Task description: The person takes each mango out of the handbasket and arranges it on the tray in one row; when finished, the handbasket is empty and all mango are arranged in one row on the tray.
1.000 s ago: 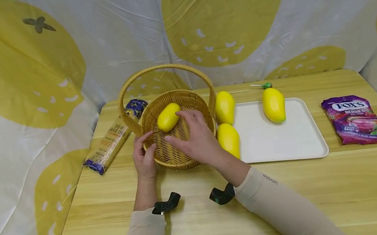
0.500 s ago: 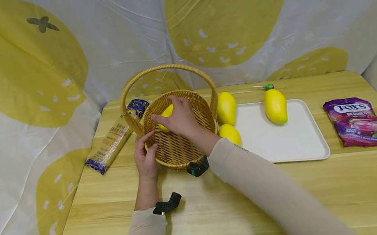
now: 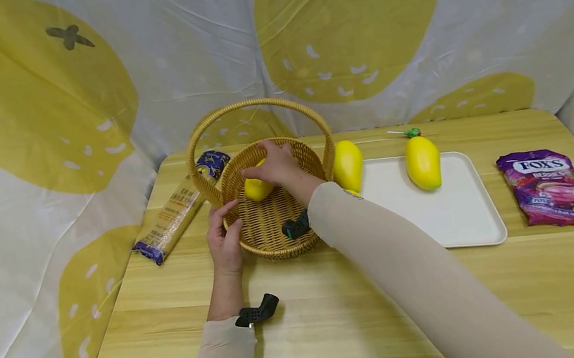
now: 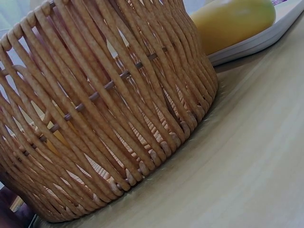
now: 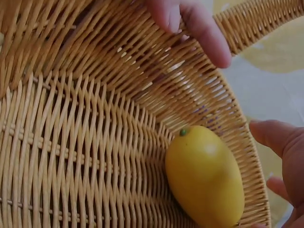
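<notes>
In the head view, a wicker basket (image 3: 267,231) with a tall arched handle stands on the table. One yellow mango (image 3: 257,190) lies inside it towards the back left. My left hand (image 3: 224,243) holds the basket's left rim, its thumb and a finger over the edge. Above the mango is my right hand (image 3: 279,165), reaching into the basket and hiding part of the fruit. In the right wrist view the mango (image 5: 206,175) rests against the wicker wall; the right thumb (image 5: 273,135) is apart from it.
Right of the basket stands a mango (image 3: 348,165); another is mostly hidden by the sleeve. A white tray (image 3: 456,210) bears one mango (image 3: 423,163). Behind it lies a lollipop (image 3: 412,132), with a purple candy bag (image 3: 552,187) at far right. A long packet (image 3: 176,216) lies left.
My right hand has moved forward and left over the mango, then slightly right, with more of the mango's near end showing now. My left hand has stayed on the rim.
</notes>
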`<state>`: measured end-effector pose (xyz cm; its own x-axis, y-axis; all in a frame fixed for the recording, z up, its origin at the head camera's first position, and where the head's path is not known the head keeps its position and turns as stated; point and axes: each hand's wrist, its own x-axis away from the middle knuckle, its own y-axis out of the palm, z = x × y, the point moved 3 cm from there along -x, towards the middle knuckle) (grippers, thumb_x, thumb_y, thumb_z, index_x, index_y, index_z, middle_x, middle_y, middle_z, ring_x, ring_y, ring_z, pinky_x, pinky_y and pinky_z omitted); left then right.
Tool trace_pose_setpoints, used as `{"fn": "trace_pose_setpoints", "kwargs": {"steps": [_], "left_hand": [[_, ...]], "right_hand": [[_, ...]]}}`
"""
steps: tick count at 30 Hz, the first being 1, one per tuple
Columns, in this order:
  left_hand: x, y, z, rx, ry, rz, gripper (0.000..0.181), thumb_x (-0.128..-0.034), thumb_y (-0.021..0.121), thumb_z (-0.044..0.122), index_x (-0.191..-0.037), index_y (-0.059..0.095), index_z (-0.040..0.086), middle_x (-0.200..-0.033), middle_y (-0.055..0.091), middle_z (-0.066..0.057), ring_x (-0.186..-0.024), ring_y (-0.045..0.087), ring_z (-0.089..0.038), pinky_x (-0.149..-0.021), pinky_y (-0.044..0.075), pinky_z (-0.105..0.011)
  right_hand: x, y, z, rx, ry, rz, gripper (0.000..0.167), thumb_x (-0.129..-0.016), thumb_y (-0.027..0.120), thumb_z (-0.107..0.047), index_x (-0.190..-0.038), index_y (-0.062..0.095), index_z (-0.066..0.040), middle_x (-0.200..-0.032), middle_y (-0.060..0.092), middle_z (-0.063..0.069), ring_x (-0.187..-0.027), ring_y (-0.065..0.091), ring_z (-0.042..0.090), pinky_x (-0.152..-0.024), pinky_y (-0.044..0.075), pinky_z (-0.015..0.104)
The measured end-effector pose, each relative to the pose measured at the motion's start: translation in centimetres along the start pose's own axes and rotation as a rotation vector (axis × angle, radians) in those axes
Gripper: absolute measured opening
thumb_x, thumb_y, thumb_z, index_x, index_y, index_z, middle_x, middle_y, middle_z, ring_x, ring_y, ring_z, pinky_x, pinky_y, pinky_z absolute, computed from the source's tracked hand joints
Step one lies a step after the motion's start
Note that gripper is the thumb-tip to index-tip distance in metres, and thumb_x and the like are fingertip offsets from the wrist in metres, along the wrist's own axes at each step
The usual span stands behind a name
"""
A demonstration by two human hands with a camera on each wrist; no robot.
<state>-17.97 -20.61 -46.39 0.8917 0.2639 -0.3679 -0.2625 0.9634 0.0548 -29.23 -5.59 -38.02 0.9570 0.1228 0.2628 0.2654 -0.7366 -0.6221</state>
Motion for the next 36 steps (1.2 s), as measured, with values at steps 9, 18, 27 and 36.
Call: {"fn": "trace_pose_setpoints", "kwargs": {"steps": [9,18,27,36], "left_hand": [[0.2,0.2,-0.1,0.020,-0.026,-0.005,0.039,-0.0869,0.050,-0.006,-0.124,0.059,-0.014,-0.149,0.043,-0.025,-0.141,0.039,-0.034,-0.116,0.031,-0.040],[0.3,0.3,0.0,0.009,-0.024,-0.016,0.039,-0.0869,0.050,-0.005,-0.124,0.058,-0.015,-0.150,0.042,-0.025,-0.143,0.038,-0.035,-0.117,0.029,-0.035],[0.3,0.4,0.1,0.018,-0.014,-0.014,0.040,-0.0862,0.051,-0.005,-0.124,0.057,-0.016,-0.150,0.041,-0.027,-0.141,0.038,-0.035,-0.115,0.030,-0.032],[0.2,0.5,0.1,0.013,-0.010,-0.013,0.039,-0.0864,0.050,-0.005,-0.123,0.057,-0.016,-0.142,0.044,-0.030,-0.137,0.041,-0.033,-0.115,0.031,-0.034]], "right_hand": [[-0.1,0.6,0.6,0.038,-0.065,-0.077,0.077,-0.085,0.080,-0.046,-0.151,0.047,-0.025,-0.159,0.027,0.018,-0.137,0.042,0.037,-0.109,0.044,0.049],[0.2,1.2,1.0,0.058,-0.071,-0.073,0.085,-0.082,0.082,-0.049,-0.155,0.042,-0.029,-0.164,0.019,0.020,-0.139,0.045,0.041,-0.109,0.046,0.051],[0.4,1.4,1.2,0.090,-0.084,-0.058,0.082,-0.083,0.081,-0.046,-0.154,0.044,-0.028,-0.159,0.026,0.020,-0.126,0.055,0.037,-0.104,0.050,0.046],[0.4,1.5,1.3,0.091,-0.107,-0.074,0.076,-0.085,0.080,-0.043,-0.151,0.049,-0.022,-0.151,0.032,0.018,-0.117,0.057,0.031,-0.101,0.052,0.041]]}}
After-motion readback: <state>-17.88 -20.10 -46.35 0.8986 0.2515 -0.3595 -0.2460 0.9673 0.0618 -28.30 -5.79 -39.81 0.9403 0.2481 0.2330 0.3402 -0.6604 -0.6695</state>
